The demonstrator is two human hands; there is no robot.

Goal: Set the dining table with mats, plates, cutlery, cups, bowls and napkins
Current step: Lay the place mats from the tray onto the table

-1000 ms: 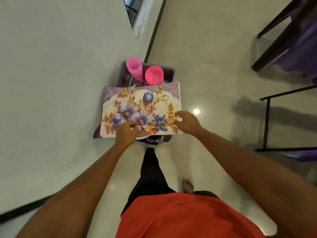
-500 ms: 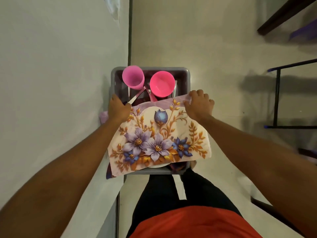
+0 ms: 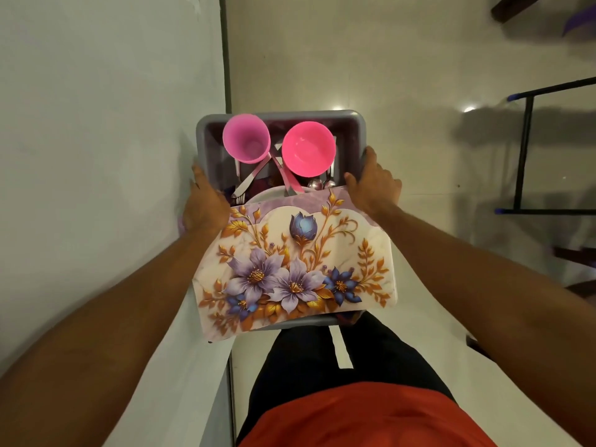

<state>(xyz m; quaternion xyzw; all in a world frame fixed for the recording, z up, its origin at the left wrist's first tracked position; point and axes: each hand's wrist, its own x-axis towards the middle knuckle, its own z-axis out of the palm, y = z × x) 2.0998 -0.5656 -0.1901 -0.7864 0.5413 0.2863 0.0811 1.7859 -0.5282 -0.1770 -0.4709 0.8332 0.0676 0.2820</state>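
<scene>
Nearest the camera: red shirt (image 3: 354, 421) and dark trousers (image 3: 322, 359), both forearms reaching forward.

The floral mat (image 3: 290, 266) lay draped over the near half of the grey tub (image 3: 348, 115). Its near edge hung past the tub's near rim, and its left corner drooped lowest.

The left hand (image 3: 203, 204) was clamped on the tub's left rim, just beside the mat's far left corner. Back of hand was up and the thumb lay along the rim. The fingers were tucked down the outside wall and mostly hidden.

The right hand (image 3: 374, 185) gripped the right rim. The thumb was inside, touching the mat's far right corner, and the fingers curled round the outer edge. Both hands were closed round the tub and held nothing else.

A sliver of white plate (image 3: 267, 193) showed past the mat's far edge, lying under the mat.

On the plate lay loose cutlery: a fork (image 3: 245, 185) with its tines toward the body, spoon bowls (image 3: 317, 183) to the right, and a pink handle crossing between them.

At the far end of the tub a pink cup (image 3: 246, 138) stood upright on the left and a pink bowl (image 3: 308, 148) on the right. They sat near each other without touching, the bowl tilted slightly toward the camera.

Beyond that, a pale wall (image 3: 96, 124) ran down the left and glossy floor (image 3: 354, 53) lay ahead. A black metal frame (image 3: 524, 150) stood well apart on the right.
</scene>
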